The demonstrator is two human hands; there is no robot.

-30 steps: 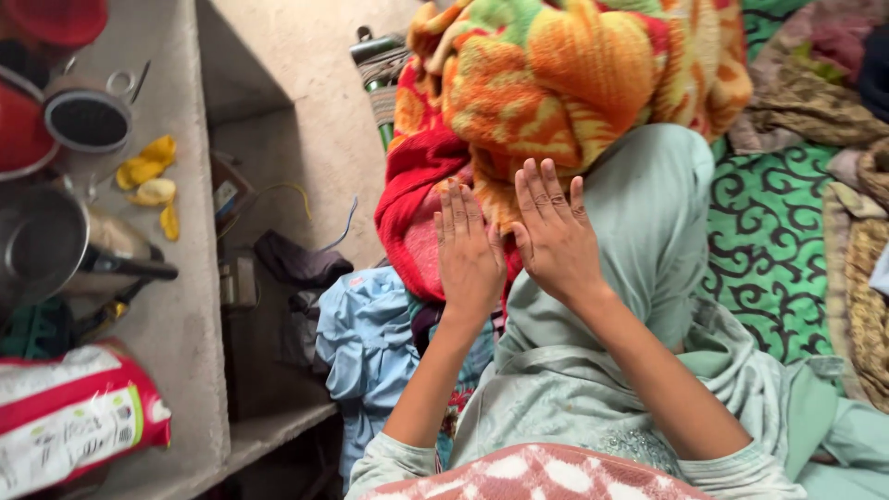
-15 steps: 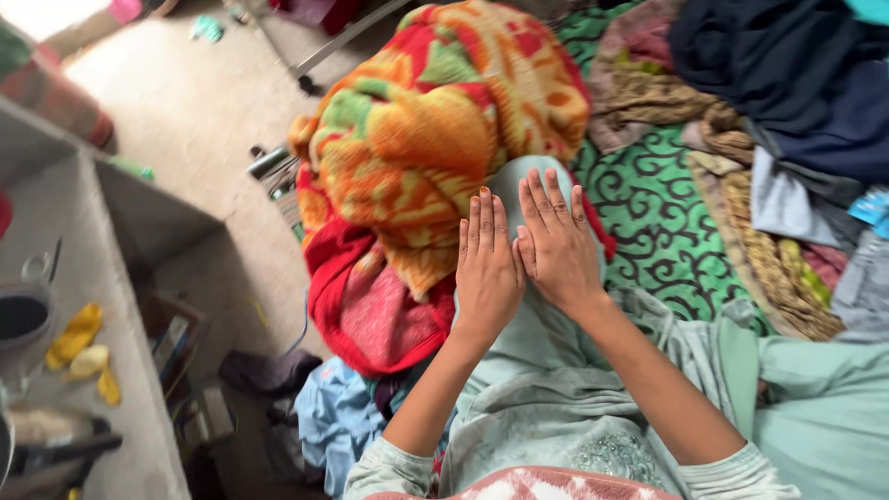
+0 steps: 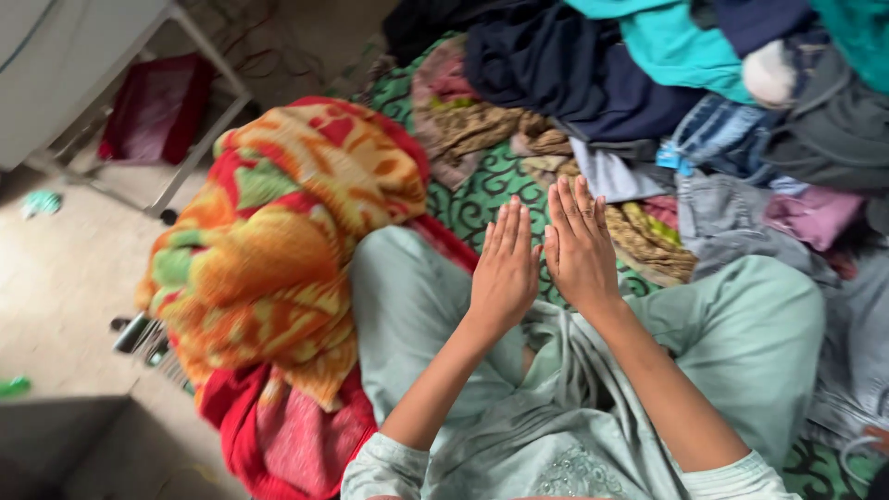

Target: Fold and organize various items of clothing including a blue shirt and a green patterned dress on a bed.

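Both hands are raised side by side with fingers straight and held together, empty, gripping nothing. The left hand (image 3: 505,264) shows its back, palm turned slightly toward the other; the right hand (image 3: 579,245) is flat, fingers pointing away from the body. A narrow gap separates them — they do not touch. Whether the palms rest on cloth or hover above it cannot be told.

Beneath the wrists and forearms lies the pale green garment (image 3: 741,324), a smooth, thin fabric falling in soft folds over the person's knees, with a patch of fine embroidery near the lower edge of the view. It sits at the near edge of the bed.

The bed is covered by a green bedsheet (image 3: 486,190) printed with dark scrolls, visible just beyond the fingertips.

To the left, at the bed's left edge, a thick fleecy blanket (image 3: 278,241) — orange, red and green in a large floral pattern — is bundled into a rounded heap and hangs down toward the floor (image 3: 65,268), which is bare and pale.

Along the far side of the bed a loose pile of clothes (image 3: 694,102) is heaped: dark navy, teal, grey, pink and a brown patterned piece, all crumpled. A white metal frame (image 3: 199,97) stands on the floor at upper left.
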